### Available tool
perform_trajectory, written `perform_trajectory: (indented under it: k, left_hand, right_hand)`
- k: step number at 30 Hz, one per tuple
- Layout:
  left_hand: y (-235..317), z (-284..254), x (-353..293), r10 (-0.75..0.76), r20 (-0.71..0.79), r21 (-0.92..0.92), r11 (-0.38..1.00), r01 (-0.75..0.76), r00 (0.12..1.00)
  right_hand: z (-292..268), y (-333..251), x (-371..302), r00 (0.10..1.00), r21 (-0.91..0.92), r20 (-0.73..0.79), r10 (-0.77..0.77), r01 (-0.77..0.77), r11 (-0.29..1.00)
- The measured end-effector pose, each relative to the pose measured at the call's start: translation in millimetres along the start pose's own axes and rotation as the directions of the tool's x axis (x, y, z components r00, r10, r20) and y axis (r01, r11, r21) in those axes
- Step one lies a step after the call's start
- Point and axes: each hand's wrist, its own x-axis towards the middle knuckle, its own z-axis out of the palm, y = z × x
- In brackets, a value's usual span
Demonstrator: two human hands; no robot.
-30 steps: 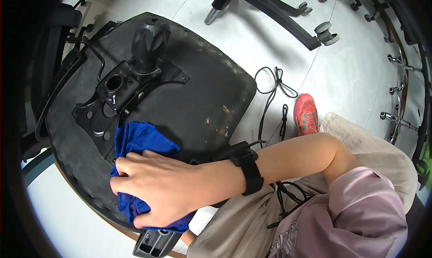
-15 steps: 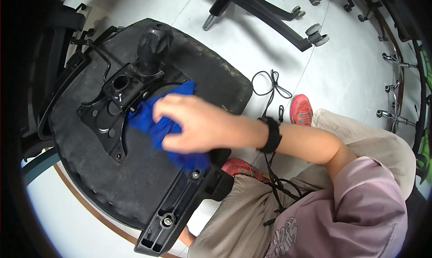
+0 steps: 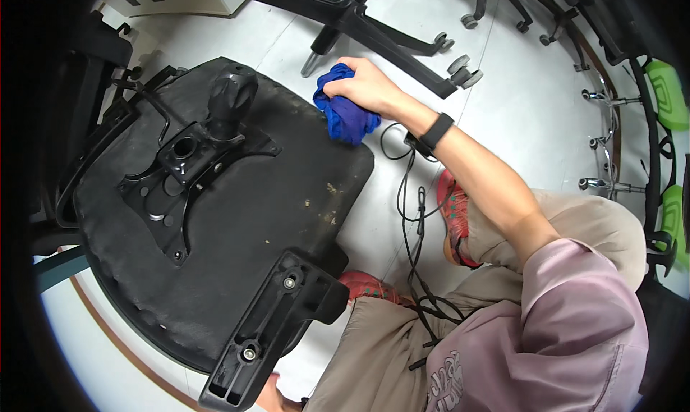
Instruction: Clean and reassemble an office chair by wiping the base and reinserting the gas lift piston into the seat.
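Observation:
In my right hand is a crumpled blue cloth, my fingers closed round it. The hand is over the upper right edge of an overturned black chair seat, whose padded surface has pale worn marks. A black metal mounting plate is fixed on the seat, with a height knob-like black plastic part standing on it. Along the seat's near side is a black armrest bracket with two bolts. My left hand shows only in part beside the bracket's lower end; its fingers are mostly hidden.
A black wheeled chair base lies on the pale tiled floor beyond the seat. Black cords hang between my legs and trail over the floor. Chairs with chrome legs and green parts stand at the right.
My right hand has carried the blue cloth from beside the mounting plate up and right to the seat's edge. The view has shifted slightly, and more of my left hand shows.

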Motion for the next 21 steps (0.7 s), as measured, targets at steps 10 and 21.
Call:
perform_trajectory:
  k: [10,21]
  left_hand:
    - [123.9,-4.2,5.5,0.688,-0.120,0.055,0.724,-0.687,0.716]
    - [110.5,5.1,6.0,0.594,-0.295,0.154,0.803,-0.576,0.749]
  right_hand:
    - [84.9,7.0,-102.1,0.895,-0.285,0.072,-0.440,0.441,0.851]
    - [103.1,40.0,12.4,0.887,-0.287,-0.004,-0.462,0.442,0.850]
